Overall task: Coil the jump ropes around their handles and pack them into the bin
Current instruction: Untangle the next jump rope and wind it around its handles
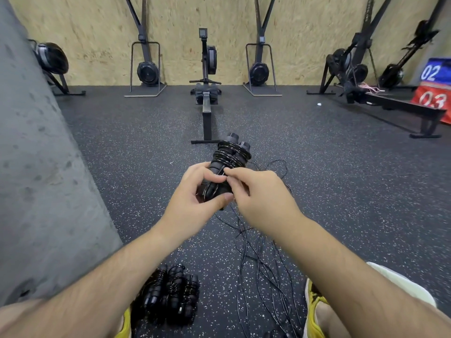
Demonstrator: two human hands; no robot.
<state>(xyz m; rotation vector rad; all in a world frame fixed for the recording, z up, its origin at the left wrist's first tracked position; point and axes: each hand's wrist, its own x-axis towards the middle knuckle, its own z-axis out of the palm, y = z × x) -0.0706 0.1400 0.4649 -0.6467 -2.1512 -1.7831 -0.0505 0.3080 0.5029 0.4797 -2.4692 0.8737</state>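
A rowing machine (206,93) stands on speckled rubber floor (136,142) before a chipboard wall (195,11).

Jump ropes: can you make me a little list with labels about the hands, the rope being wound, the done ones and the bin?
left hand: grips the lower handles of the held jump rope
right hand: fingers pinch its cord against the handles
held jump rope: partly coiled, cord wound round the upper part of both handles
loose cord: trails down onto the floor
finished ropes: several coiled bundles lying side by side on the floor
bin: not in view
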